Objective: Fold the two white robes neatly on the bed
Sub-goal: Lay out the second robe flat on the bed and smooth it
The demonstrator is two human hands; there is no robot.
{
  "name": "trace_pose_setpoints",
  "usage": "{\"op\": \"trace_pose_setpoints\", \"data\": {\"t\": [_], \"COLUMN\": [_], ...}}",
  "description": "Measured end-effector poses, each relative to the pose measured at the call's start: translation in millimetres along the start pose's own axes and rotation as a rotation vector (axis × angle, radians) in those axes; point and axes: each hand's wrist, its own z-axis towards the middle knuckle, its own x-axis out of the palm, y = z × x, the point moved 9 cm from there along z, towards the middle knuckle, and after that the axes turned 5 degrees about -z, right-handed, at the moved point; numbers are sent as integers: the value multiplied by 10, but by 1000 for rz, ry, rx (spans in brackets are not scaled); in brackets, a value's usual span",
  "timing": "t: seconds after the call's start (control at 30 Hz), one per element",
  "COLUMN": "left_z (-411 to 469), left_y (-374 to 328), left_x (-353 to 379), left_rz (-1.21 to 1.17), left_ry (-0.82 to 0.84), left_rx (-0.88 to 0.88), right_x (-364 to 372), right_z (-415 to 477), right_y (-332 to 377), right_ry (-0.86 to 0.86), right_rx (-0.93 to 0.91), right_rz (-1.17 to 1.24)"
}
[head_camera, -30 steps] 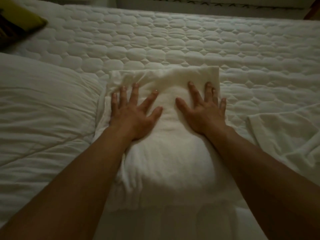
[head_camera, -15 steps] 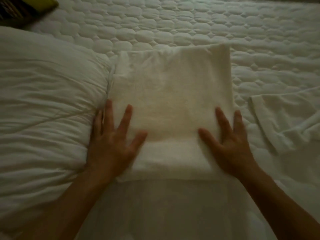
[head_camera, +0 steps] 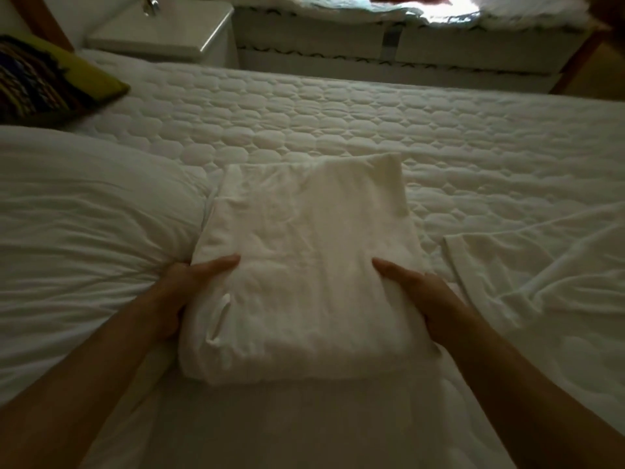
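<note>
A white robe folded into a thick rectangle (head_camera: pixel 301 258) sits in the middle of the quilted bed (head_camera: pixel 372 123). My left hand (head_camera: pixel 182 292) grips its left side, thumb on top and fingers tucked under. My right hand (head_camera: pixel 422 296) grips its right side the same way. The near edge of the folded robe looks raised off the bed. A second white robe (head_camera: pixel 541 275) lies spread and creased on the bed to the right, apart from my hands.
A large white pillow (head_camera: pixel 84 231) presses against the folded robe's left side. A dark patterned cushion with a yellow-green edge (head_camera: pixel 44 82) lies at the far left. Beyond the bed stand a white nightstand (head_camera: pixel 162 32) and a low white bench (head_camera: pixel 406 42).
My hands went from pressing flat on top of the folded robe to its near sides, then took hold of it with fingers underneath. The view tilted up.
</note>
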Motion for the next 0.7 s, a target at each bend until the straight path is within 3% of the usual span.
{"op": "trace_pose_setpoints", "data": {"t": [0.1,0.2,0.3,0.43,0.53,0.6,0.67,0.7], "left_z": [-162,-466,-951,-1561,-1618,-1603,-1752,-1811], "left_y": [-49,-108,128,1016,1446,1311,808,588], "left_x": [57,20,-197,-461,-556,-480,-109,170], "left_rz": [-36,-66,-62,110,321,517,822,905], "left_ry": [62,95,42,3,-35,-190,-342,-354], "left_rx": [-2,108,182,28,-36,98,543,801], "right_x": [41,-49,-219,-326,-374,-428,-187,95], "right_z": [-98,-485,-1073,-1772,-1870,-1934,-2115,-2135], "right_y": [-17,-109,-402,-990,-1370,-1159,-561,-305], "right_ry": [6,42,59,58,-28,-261,-453,-432], "right_rx": [-8,-35,-22,42,50,-108,-516,-695], "right_rz": [75,136,114,-16,-259,-507,-629,-696]}}
